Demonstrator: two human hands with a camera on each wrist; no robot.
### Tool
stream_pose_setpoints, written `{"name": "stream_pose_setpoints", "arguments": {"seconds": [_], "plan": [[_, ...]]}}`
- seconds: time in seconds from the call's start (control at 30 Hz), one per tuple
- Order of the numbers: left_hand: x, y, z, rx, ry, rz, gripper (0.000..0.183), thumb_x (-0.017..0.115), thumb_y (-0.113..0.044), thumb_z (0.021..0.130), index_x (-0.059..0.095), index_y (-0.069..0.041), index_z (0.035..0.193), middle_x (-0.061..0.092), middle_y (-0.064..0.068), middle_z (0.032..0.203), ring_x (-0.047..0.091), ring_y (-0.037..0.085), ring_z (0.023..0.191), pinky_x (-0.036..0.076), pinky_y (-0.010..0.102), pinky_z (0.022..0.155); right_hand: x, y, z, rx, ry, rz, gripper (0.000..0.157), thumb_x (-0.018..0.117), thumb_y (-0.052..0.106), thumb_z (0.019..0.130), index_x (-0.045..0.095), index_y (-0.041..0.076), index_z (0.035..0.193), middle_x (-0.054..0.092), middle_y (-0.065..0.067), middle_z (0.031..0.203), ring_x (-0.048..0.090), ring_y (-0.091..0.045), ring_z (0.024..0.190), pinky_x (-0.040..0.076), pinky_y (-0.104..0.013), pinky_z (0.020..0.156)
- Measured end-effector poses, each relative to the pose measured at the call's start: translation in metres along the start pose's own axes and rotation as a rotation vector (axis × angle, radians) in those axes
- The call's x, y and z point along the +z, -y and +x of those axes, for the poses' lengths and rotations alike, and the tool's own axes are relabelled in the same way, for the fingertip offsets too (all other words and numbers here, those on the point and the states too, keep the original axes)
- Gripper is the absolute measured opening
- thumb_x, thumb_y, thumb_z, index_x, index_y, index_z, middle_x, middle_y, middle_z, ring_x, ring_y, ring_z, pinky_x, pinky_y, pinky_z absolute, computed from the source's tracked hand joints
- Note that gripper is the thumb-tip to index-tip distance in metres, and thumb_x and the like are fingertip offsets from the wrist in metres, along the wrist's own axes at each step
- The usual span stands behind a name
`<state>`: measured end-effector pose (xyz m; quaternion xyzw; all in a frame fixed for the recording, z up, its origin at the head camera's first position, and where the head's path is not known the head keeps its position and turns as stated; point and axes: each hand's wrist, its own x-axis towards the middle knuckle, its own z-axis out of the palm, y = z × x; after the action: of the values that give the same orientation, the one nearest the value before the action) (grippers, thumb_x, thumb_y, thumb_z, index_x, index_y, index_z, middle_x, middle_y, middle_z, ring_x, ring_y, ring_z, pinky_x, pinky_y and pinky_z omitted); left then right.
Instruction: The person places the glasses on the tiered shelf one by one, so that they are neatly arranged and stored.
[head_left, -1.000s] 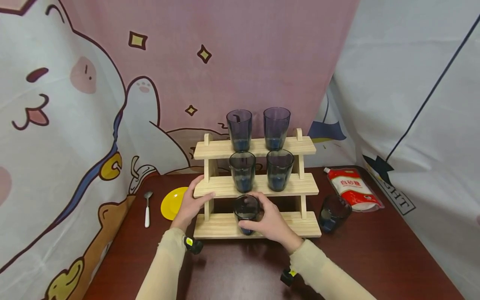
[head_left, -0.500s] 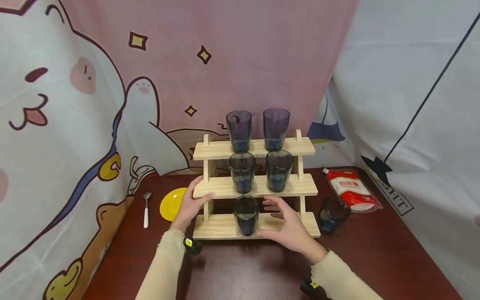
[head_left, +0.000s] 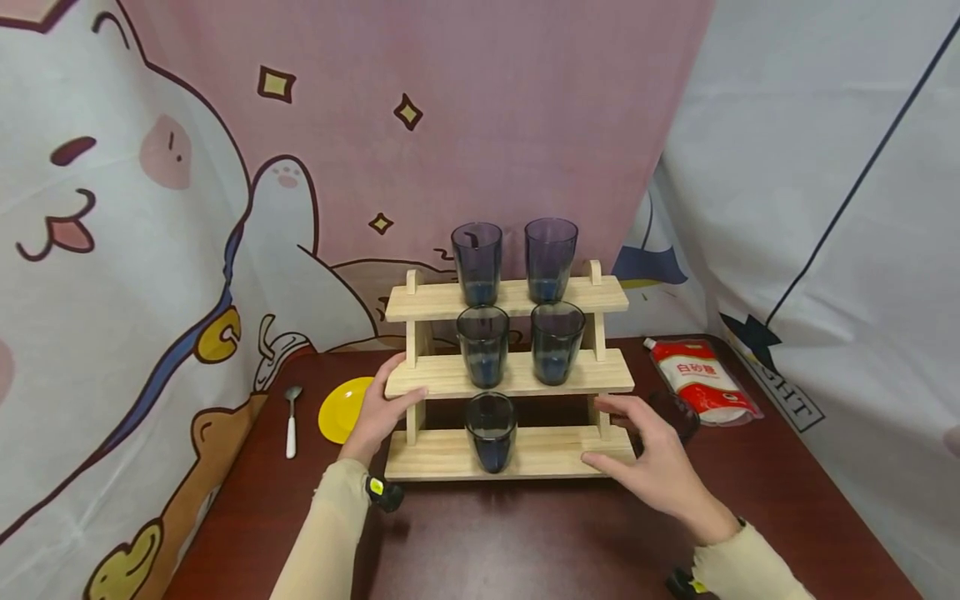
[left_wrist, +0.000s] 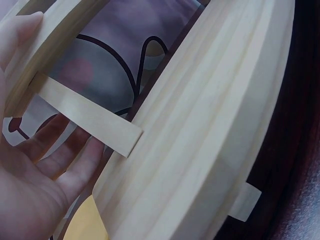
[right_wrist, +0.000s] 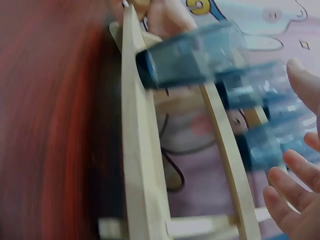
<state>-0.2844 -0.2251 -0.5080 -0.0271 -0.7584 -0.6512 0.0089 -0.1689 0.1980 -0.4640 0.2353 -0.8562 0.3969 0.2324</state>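
A three-tier wooden display rack (head_left: 431,375) stands on the table. My left hand (head_left: 377,419) holds the left end of its middle shelf, thumb (left_wrist: 20,35) in front and fingers reaching behind the side support. One dark tinted glass (head_left: 491,437) stands upright on the bottom shelf. Two more glasses (head_left: 557,346) are on the middle shelf and two (head_left: 478,262) on the top one. My right hand (head_left: 656,458), fingers spread and holding nothing, hovers by the rack's right end. Behind it, another dark glass (head_left: 684,419) on the table is partly hidden.
At the back right lies a red and white pouch (head_left: 701,379). Left of the rack are a yellow plate (head_left: 341,412) and a spoon with a white handle (head_left: 291,433). Patterned cloth hangs behind the dark red table (head_left: 517,542) and along both sides.
My right hand has let go of the glass on the bottom shelf and moved right, in front of the glass on the table. The left hand has stayed at the rack.
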Motion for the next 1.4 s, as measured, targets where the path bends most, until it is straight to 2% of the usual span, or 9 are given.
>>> {"name": "stream_pose_setpoints", "arguments": {"seconds": [0.1, 0.23, 0.3, 0.47, 0.57, 0.8, 1.1, 1.23, 1.4], "plan": [[0.000, -0.016, -0.006, -0.024, 0.012, 0.002, 0.076, 0.083, -0.020, 0.093, 0.045, -0.032, 0.157, 0.052, 0.011, 0.153, 0.062, 0.029, 0.116, 0.054, 0.039, 0.096, -0.016, -0.008, -0.002, 0.030, -0.047, -0.094, 0.077, 0.100, 0.014, 0.070, 0.063, 0.011, 0.137, 0.066, -0.004, 0.130, 0.062, -0.018, 0.115, 0.040, -0.007, 0.097], [0.001, -0.034, -0.014, -0.056, 0.025, 0.003, 0.077, 0.083, -0.019, 0.092, 0.044, -0.027, 0.159, 0.051, 0.013, 0.154, 0.062, 0.030, 0.117, 0.054, 0.040, 0.096, -0.035, -0.026, -0.004, 0.080, -0.089, -0.207, 0.078, 0.100, 0.015, 0.069, 0.062, 0.006, 0.137, 0.065, -0.012, 0.128, 0.062, -0.030, 0.113, 0.036, -0.008, 0.096], [0.001, -0.034, -0.015, -0.056, 0.025, 0.002, 0.078, 0.084, -0.019, 0.092, 0.044, -0.027, 0.159, 0.051, 0.014, 0.154, 0.063, 0.030, 0.116, 0.054, 0.040, 0.096, -0.043, -0.035, -0.007, 0.120, -0.093, -0.241, 0.080, 0.099, 0.018, 0.071, 0.061, 0.004, 0.139, 0.064, -0.016, 0.130, 0.060, -0.034, 0.113, 0.040, -0.018, 0.091], [0.001, -0.034, -0.016, -0.058, 0.028, 0.003, 0.077, 0.084, -0.019, 0.092, 0.045, -0.027, 0.158, 0.051, 0.014, 0.154, 0.063, 0.029, 0.115, 0.055, 0.042, 0.097, -0.055, -0.055, -0.015, 0.267, -0.037, -0.275, 0.088, 0.096, 0.031, 0.077, 0.052, -0.001, 0.146, 0.056, -0.027, 0.139, 0.053, -0.045, 0.121, 0.046, -0.057, 0.089], [0.001, -0.034, -0.016, -0.063, 0.029, 0.003, 0.077, 0.083, -0.018, 0.092, 0.045, -0.028, 0.158, 0.051, 0.014, 0.154, 0.063, 0.030, 0.116, 0.055, 0.042, 0.097, -0.056, -0.063, -0.019, 0.332, 0.009, -0.263, 0.095, 0.094, 0.036, 0.078, 0.046, -0.003, 0.150, 0.053, -0.031, 0.142, 0.052, -0.050, 0.124, 0.044, -0.069, 0.092], [0.002, -0.034, -0.016, -0.056, 0.020, 0.001, 0.077, 0.083, -0.018, 0.093, 0.044, -0.027, 0.159, 0.051, 0.015, 0.153, 0.063, 0.031, 0.117, 0.054, 0.044, 0.098, -0.053, -0.079, -0.021, 0.407, 0.068, -0.210, 0.104, 0.093, 0.039, 0.080, 0.036, -0.005, 0.155, 0.049, -0.036, 0.147, 0.048, -0.052, 0.131, 0.041, -0.072, 0.099], [0.002, -0.032, -0.017, -0.054, 0.021, -0.001, 0.076, 0.083, -0.017, 0.093, 0.045, -0.027, 0.158, 0.052, 0.015, 0.152, 0.064, 0.029, 0.114, 0.055, 0.047, 0.098, -0.047, -0.091, -0.025, 0.437, 0.091, -0.166, 0.102, 0.092, 0.038, 0.081, 0.035, -0.003, 0.155, 0.050, -0.034, 0.143, 0.051, -0.051, 0.124, 0.042, -0.073, 0.096], [0.001, -0.019, -0.009, -0.056, 0.018, -0.005, 0.077, 0.083, -0.016, 0.093, 0.044, -0.028, 0.159, 0.051, 0.014, 0.153, 0.063, 0.031, 0.114, 0.054, 0.046, 0.098, -0.045, -0.093, -0.024, 0.447, 0.080, -0.142, 0.101, 0.092, 0.036, 0.082, 0.035, -0.003, 0.155, 0.052, -0.033, 0.141, 0.050, -0.051, 0.126, 0.040, -0.074, 0.099], [0.000, -0.001, -0.001, -0.045, 0.001, 0.007, 0.077, 0.083, -0.021, 0.093, 0.044, -0.036, 0.158, 0.050, 0.010, 0.155, 0.062, 0.032, 0.118, 0.054, 0.046, 0.099, -0.043, -0.098, -0.021, 0.501, 0.096, -0.104, 0.098, 0.088, 0.039, 0.085, 0.033, -0.004, 0.155, 0.047, -0.035, 0.146, 0.044, -0.052, 0.130, 0.034, -0.078, 0.103]]}}
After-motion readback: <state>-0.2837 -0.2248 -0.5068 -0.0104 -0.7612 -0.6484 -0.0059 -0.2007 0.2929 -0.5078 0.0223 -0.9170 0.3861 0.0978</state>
